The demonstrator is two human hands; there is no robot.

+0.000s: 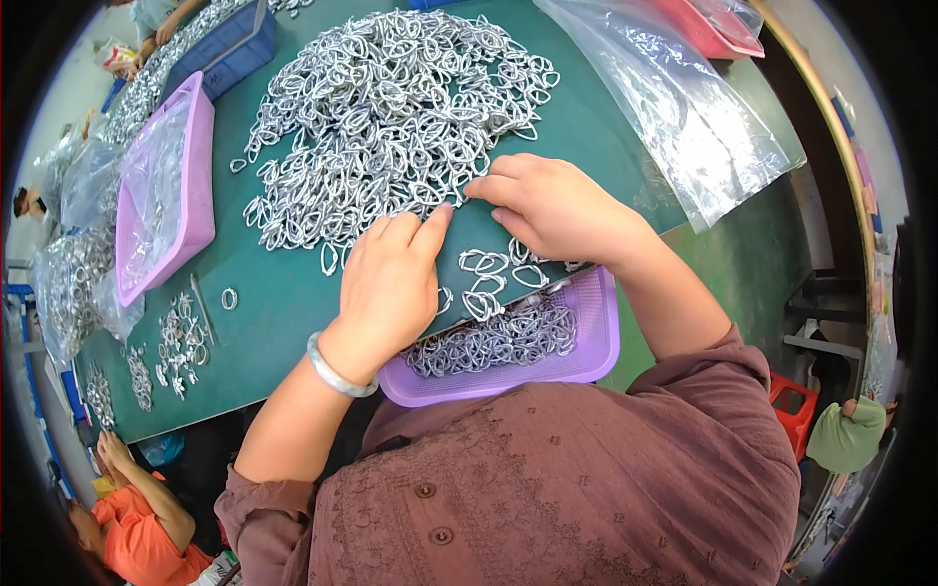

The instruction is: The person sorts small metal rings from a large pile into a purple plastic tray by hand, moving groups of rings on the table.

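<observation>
A big heap of silvery, roughly oval metal rings [381, 107] lies on the green table top [625, 171]. At its near edge my left hand [391, 273], wearing a pale bangle [337, 371], reaches out with fingers stretched, the index tip touching the rings. My right hand [557, 205] comes in from the right, its fingertips on the heap's near right edge and its thumb apart. A few loose rings [483, 283] lie between my hands and the table edge. Below that edge, a purple basket [608, 322] holds many more rings. Nothing shows held in either hand.
A pink-purple tray [200, 176] with clear plastic stands left, beside bagged parts [73, 283]. Small ring clusters [183, 337] lie near left. A blue crate [230, 49] stands far left, a clear plastic sheet [684, 117] right. A person in orange [147, 527] works lower left.
</observation>
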